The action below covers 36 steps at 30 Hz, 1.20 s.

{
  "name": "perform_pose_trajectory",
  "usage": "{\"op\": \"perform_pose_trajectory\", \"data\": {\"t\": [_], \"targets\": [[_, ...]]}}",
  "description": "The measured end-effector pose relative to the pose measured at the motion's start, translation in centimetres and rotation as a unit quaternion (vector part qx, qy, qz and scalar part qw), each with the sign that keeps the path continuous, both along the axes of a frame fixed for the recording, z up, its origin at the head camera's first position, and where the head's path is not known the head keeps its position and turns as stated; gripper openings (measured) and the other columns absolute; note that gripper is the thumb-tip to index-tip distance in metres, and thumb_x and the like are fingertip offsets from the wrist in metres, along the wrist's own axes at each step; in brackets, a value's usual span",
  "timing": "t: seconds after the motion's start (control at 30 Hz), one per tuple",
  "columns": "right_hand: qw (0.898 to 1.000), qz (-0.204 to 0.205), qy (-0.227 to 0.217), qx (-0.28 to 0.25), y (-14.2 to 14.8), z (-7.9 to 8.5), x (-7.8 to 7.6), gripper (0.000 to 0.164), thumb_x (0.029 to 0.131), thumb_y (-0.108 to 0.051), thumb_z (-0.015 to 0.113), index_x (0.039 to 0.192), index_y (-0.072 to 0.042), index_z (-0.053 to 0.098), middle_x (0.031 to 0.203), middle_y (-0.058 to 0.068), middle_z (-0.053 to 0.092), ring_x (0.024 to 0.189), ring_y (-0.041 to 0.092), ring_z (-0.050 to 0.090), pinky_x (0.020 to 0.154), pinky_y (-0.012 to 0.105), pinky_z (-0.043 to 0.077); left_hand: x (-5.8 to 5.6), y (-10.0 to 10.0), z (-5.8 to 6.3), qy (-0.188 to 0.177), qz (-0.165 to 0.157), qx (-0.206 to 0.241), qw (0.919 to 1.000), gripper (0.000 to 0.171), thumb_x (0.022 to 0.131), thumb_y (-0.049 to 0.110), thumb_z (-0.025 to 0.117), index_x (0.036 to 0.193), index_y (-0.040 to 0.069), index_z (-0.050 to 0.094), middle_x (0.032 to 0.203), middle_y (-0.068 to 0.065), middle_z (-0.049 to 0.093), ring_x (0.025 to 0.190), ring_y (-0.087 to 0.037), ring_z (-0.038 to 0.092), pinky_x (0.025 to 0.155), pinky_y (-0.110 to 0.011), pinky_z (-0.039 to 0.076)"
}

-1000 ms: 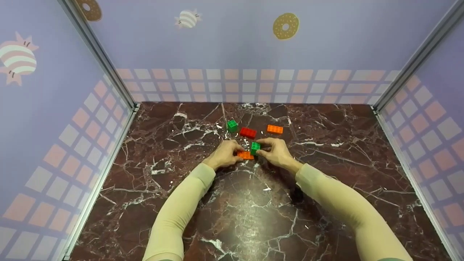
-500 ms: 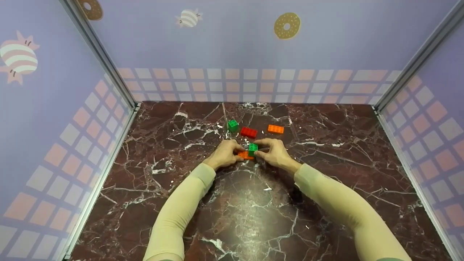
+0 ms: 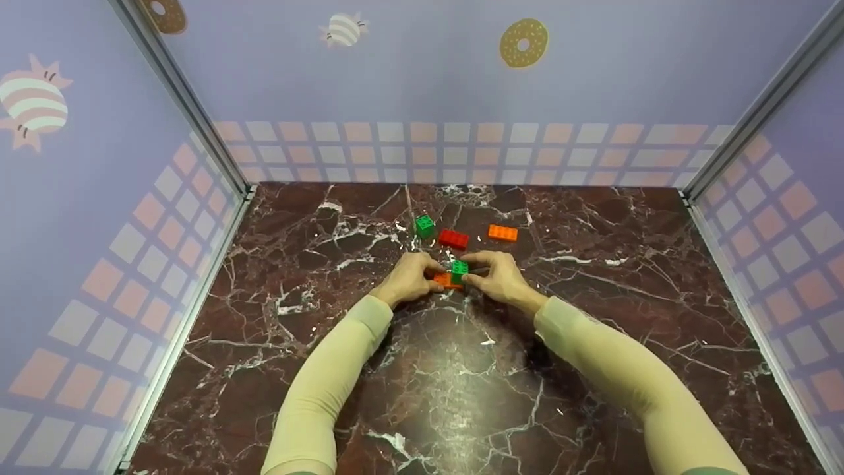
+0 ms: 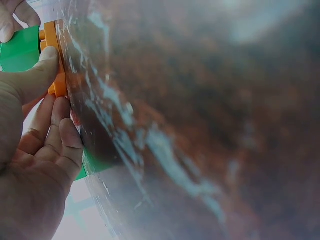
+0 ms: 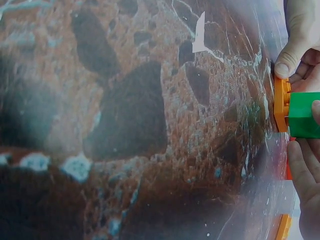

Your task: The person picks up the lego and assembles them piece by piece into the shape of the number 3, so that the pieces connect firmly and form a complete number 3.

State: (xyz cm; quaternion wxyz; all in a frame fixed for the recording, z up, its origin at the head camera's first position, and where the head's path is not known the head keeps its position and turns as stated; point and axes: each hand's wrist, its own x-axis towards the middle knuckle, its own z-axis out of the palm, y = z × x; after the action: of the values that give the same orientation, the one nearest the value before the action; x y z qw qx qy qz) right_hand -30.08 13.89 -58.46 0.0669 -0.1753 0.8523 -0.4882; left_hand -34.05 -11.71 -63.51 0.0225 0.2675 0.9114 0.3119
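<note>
Head view: green brick [image 3: 459, 267] seated on orange brick [image 3: 446, 280], mid-table
Left hand [image 3: 409, 280] pinches the orange one, right hand [image 3: 502, 277] the green; likely light, rigid, slick plastic, best gripped by the sides

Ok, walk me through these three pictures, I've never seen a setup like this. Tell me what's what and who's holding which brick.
There is no machine here: a person works with two bare hands and wears three cameras. The wide picture comes from the head camera, looking down at a dark marble tabletop inside a booth with lilac walls. The two blurry close-ups come from cameras on each wrist, so the marble fills most of them.

The left hand holds a flat orange brick on the table. The right hand pinches a small green brick that sits on top of that orange one. The left wrist view shows the left thumb on the orange brick's edge.

Beyond the hands lie three loose bricks: another green brick, a red brick and an orange plate.
</note>
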Motion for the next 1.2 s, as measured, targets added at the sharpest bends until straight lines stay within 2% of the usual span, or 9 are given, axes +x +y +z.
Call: {"op": "perform_pose_trajectory", "data": {"t": [0.07, 0.1, 0.37, 0.53, 0.73, 0.93, 1.03, 1.17, 1.2], "targets": [[1.0, 0.002, -0.003, -0.001, 0.0, 0.0, 0.0, 0.045, 0.097, -0.004, 0.085, 0.141, 0.0, 0.077, 0.142, 0.025, 0.076, 0.117, 0.044, 0.082, 0.101, 0.047, 0.068, 0.0, 0.0, 0.1, -0.005, 0.004, -0.002, 1.0, 0.036, 0.086, 0.026, 0.098, 0.12, 0.015, 0.09, 0.107, -0.005, 0.084, 0.096, -0.023, 0.077, 0.093, -0.039, 0.063], [1.0, 0.003, -0.003, -0.001, 0.0, 0.0, 0.0, 0.044, 0.097, -0.004, 0.085, 0.14, -0.001, 0.077, 0.142, 0.025, 0.076, 0.116, 0.044, 0.082, 0.101, 0.047, 0.068, -0.4, -0.1, -0.4, -0.012, 0.005, 0.004, 0.9999, 0.036, 0.087, 0.027, 0.098, 0.12, 0.016, 0.09, 0.108, -0.005, 0.084, 0.097, -0.023, 0.077, 0.093, -0.04, 0.063], [1.0, 0.016, 0.013, -0.001, -0.1, -0.2, 0.0, 0.041, 0.097, -0.004, 0.085, 0.137, -0.001, 0.079, 0.137, 0.024, 0.078, 0.117, 0.042, 0.082, 0.1, 0.048, 0.068, 0.6, 0.1, 1.1, -0.012, 0.004, 0.018, 0.9998, 0.034, 0.085, 0.022, 0.098, 0.117, 0.013, 0.09, 0.105, -0.008, 0.084, 0.095, -0.027, 0.077, 0.091, -0.043, 0.063], [0.999, 0.03, 0.025, 0.005, -0.1, -0.2, -0.1, 0.041, 0.096, -0.003, 0.086, 0.136, 0.001, 0.079, 0.135, 0.024, 0.079, 0.12, 0.042, 0.081, 0.102, 0.048, 0.068, 0.3, 0.0, 0.4, -0.008, 0.006, 0.013, 0.9999, 0.033, 0.085, 0.023, 0.098, 0.116, 0.014, 0.09, 0.103, -0.006, 0.084, 0.093, -0.024, 0.076, 0.088, -0.039, 0.062], [0.996, 0.05, 0.068, 0.039, 0.1, -0.1, -0.4, 0.04, 0.093, -0.004, 0.089, 0.132, 0.0, 0.082, 0.126, 0.022, 0.083, 0.116, 0.04, 0.082, 0.101, 0.051, 0.068, 1.3, 0.2, 2.0, -0.014, 0.008, 0.011, 0.9998, 0.034, 0.087, 0.021, 0.097, 0.118, 0.011, 0.09, 0.108, -0.009, 0.086, 0.098, -0.028, 0.078, 0.092, -0.043, 0.064], [0.983, 0.081, 0.131, 0.099, 0.1, 0.2, -1.0, 0.039, 0.092, -0.009, 0.089, 0.13, -0.001, 0.083, 0.123, 0.02, 0.085, 0.116, 0.038, 0.081, 0.106, 0.053, 0.064, 1.9, 0.2, 3.2, -0.037, 0.018, 0.019, 0.999, 0.037, 0.085, 0.021, 0.099, 0.119, 0.011, 0.09, 0.113, -0.008, 0.088, 0.106, -0.029, 0.078, 0.1, -0.043, 0.062], [0.977, 0.094, 0.151, 0.116, 0.1, 0.5, -1.3, 0.038, 0.093, -0.01, 0.088, 0.129, 0.0, 0.083, 0.122, 0.021, 0.085, 0.114, 0.039, 0.081, 0.105, 0.053, 0.064, 1.1, 0.0, 2.2, -0.05, 0.027, 0.029, 0.998, 0.036, 0.086, 0.022, 0.099, 0.119, 0.014, 0.09, 0.115, -0.006, 0.088, 0.109, -0.028, 0.078, 0.105, -0.044, 0.061], [0.971, 0.099, 0.169, 0.137, 0.0, 0.6, -1.3, 0.038, 0.092, -0.01, 0.086, 0.129, 0.0, 0.083, 0.119, 0.021, 0.085, 0.112, 0.039, 0.082, 0.103, 0.054, 0.065, -0.3, -0.4, -0.2, -0.055, 0.033, 0.034, 0.9974, 0.033, 0.086, 0.024, 0.098, 0.118, 0.019, 0.091, 0.115, -0.001, 0.089, 0.109, -0.024, 0.079, 0.104, -0.04, 0.062], [0.971, 0.101, 0.168, 0.139, -0.1, 0.5, -1.2, 0.038, 0.092, -0.01, 0.086, 0.129, 0.0, 0.083, 0.119, 0.021, 0.085, 0.112, 0.039, 0.081, 0.103, 0.054, 0.065, 0.0, -0.4, 0.1, -0.053, 0.034, 0.028, 0.9976, 0.034, 0.086, 0.023, 0.099, 0.119, 0.017, 0.09, 0.115, -0.002, 0.089, 0.11, -0.024, 0.079, 0.105, -0.04, 0.062]]}}
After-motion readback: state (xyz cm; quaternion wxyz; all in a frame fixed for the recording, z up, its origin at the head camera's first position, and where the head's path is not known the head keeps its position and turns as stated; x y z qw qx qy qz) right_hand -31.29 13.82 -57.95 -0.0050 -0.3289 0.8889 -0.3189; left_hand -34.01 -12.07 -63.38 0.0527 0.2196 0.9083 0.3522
